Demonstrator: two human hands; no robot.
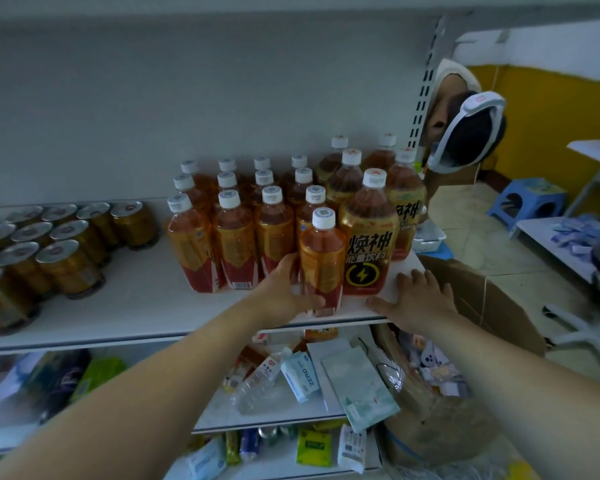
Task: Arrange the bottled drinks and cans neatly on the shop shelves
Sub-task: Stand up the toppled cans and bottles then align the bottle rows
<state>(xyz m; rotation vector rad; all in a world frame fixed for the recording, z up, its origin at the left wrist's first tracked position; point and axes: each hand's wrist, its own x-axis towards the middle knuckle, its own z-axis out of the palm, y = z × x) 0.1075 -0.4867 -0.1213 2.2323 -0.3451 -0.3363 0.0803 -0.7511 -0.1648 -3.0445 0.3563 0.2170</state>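
My left hand curls round the lower half of a white-capped tea bottle, upright at the front edge of the shelf, just left of the big energy-drink bottle with the lightning label. My right hand lies flat, fingers straight, on the shelf corner just right of that energy-drink bottle. Left of it stand rows of matching tea bottles, and farther left, gold cans.
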